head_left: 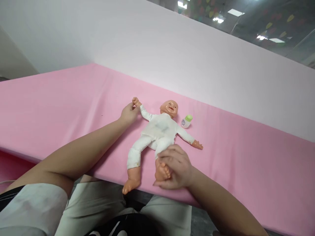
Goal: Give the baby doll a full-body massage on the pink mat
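Fingers [173,160] of the right hand [181,168] partly hide the doll's [159,129] ankle [157,161].

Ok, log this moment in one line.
doll: face-up on pink table | left hand: at doll's wrist | right hand: around doll's foot | bottle: near doll's head

Bright indoor lt, ceiling lamps [235,12] upr R, soft shadows, doll's head [169,108] shiny

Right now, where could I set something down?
The pink surface looks bare right of the doll, beyond the right forearm, and left of the left hand, save a tiny dark speck. It's crowded around the doll: bottle beside its head, right hand at one foot.
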`<state>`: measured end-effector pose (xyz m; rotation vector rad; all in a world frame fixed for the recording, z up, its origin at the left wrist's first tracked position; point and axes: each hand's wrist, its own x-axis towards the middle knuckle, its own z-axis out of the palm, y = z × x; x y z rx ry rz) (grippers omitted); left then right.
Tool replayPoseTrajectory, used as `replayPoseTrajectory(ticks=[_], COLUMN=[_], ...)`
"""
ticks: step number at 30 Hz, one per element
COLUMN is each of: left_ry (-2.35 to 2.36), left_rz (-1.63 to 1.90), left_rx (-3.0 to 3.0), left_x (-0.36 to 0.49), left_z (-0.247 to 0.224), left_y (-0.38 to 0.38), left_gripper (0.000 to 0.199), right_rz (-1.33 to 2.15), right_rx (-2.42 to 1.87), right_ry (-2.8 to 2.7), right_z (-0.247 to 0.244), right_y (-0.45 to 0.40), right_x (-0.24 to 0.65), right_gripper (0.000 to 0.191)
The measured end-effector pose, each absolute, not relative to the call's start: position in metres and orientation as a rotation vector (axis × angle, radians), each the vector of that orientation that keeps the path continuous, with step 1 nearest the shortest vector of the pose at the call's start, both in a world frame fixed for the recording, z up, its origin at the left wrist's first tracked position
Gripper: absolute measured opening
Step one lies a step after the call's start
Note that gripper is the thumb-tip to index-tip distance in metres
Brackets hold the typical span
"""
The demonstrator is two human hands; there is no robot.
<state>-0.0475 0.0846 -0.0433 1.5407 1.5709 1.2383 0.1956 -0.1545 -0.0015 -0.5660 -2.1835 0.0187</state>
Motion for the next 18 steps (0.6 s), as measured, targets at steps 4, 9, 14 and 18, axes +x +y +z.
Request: replayPoseTrajectory(ticks=[4,9,14,18], left_ry=[1.588,1.509,1.311,1.065], left_rz=[1.221,1.276,1.328,1.164], left_rx=[1.422,1.527,2.003,2.538], left_x=[-0.054,-0.049,-0.035,-0.02], left_z=[-0.049,-0.043,-0.029,-0.028], left_y=[0.097,0.085,0.051,0.033], left_gripper=[0.046,0.056,0.057,0.046], right_rz=[0.36,0.33,0.11,-0.167], right_rx=[-0.442,-0.485,-0.441,-0.586], right_ry=[-2.33,-2.492,-2.267,-2.128], right_z=[-0.014,-0.024,-0.012,0.0], right_y=[-0.161,-0.159,-0.164,-0.16], right_x=[0.18,0.177,0.187,0.199], right_gripper=[0.051,0.051,0.053,0.059])
